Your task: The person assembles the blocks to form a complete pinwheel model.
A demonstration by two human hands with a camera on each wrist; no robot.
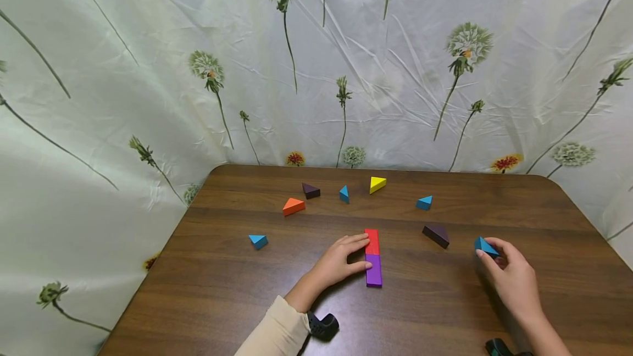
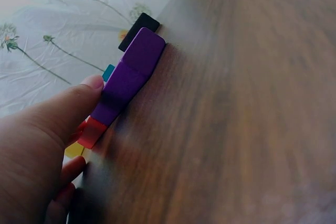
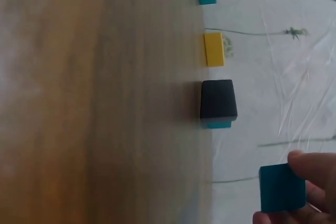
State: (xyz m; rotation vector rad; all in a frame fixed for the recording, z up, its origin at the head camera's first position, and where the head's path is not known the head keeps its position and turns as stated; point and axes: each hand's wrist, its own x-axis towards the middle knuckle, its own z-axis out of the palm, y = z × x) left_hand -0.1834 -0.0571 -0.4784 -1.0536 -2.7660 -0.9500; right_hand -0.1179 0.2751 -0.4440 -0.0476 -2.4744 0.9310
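Observation:
A red block [image 1: 373, 243] and a purple block [image 1: 374, 271] lie end to end in one line on the table. My left hand [image 1: 332, 265] rests along their left side, thumb against the purple block and fingers at the red one, without closing round either. To the right, my right hand [image 1: 516, 279] pinches a blue triangular block [image 1: 487, 246] between thumb and fingers. The right wrist view shows a square side face of that blue block [image 3: 282, 188]. Between the hands lies a dark triangular block [image 1: 436, 236], touched by neither.
Farther back on the wooden table [image 1: 222, 290] are an orange triangle [image 1: 294, 206], a second dark triangle [image 1: 311, 190], a yellow triangle [image 1: 377, 184] and two blue triangles, one at right [image 1: 424, 202]. Another blue triangle [image 1: 258, 242] lies at left. A flowered curtain [image 1: 405, 70] hangs behind.

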